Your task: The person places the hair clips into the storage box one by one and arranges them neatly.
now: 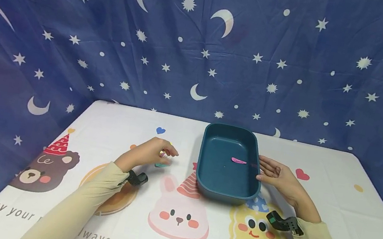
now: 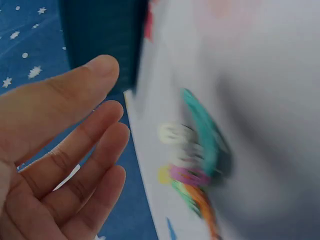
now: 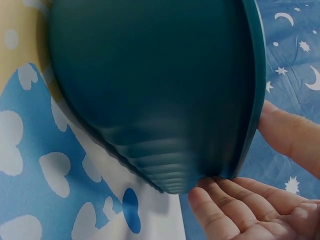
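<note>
Left hand (image 1: 153,151) left of blue-green bin (image 1: 220,173), fingers loosely bent, thumb parted from them, holding nothing. Teal clip (image 2: 206,132) and small colourful pieces (image 2: 189,176) near that hand, also left of bin, blurred in left wrist view. Right hand (image 1: 280,179) at bin's right wall, fingers nearly straight, touching outside, thumb at rim. Pink clip (image 1: 238,161) inside bin, on floor. Printed tablecloth (image 1: 339,191) under bin; starry blue cloth (image 1: 167,81) behind.
</note>
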Motion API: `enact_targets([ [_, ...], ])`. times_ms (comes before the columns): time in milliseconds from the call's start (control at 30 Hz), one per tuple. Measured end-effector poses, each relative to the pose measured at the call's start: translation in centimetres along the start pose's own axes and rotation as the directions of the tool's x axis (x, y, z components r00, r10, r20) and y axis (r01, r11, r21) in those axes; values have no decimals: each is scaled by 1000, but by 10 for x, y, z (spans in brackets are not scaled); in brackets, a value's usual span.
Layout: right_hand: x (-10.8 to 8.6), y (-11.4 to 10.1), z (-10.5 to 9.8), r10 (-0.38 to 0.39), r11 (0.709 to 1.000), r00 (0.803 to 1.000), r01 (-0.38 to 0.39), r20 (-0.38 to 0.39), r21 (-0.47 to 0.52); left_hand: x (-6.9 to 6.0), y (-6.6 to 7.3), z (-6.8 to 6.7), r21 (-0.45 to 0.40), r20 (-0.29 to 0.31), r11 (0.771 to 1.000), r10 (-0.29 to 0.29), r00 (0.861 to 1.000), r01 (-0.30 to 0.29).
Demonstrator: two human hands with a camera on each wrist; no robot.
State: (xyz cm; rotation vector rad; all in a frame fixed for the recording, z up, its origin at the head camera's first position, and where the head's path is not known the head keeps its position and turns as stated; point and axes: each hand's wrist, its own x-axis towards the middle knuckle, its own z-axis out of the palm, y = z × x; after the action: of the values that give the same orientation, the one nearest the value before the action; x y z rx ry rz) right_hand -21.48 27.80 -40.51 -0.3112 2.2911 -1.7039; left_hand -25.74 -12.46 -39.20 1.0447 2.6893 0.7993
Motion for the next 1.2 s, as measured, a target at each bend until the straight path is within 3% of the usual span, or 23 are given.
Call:
enact_targets([
  [333,-1,-1,0,-6,1000,1000,6,8,-4,-16,-12,7,52,-26,992,-115,993,116],
  [833,1,1,0,-3,1000,1000,3,2,-2,-20,-22,12,59,-43,994,-87,995,90],
  [1067,1,1,1,3,1000,1000,-3,4,-3,-21,-22,11,44,-25,992,-114,993,115],
  [1200,0,1,1,-2,1000,1000,2,5,10,-21,-22,12,71,-29,993,-88,996,90],
])
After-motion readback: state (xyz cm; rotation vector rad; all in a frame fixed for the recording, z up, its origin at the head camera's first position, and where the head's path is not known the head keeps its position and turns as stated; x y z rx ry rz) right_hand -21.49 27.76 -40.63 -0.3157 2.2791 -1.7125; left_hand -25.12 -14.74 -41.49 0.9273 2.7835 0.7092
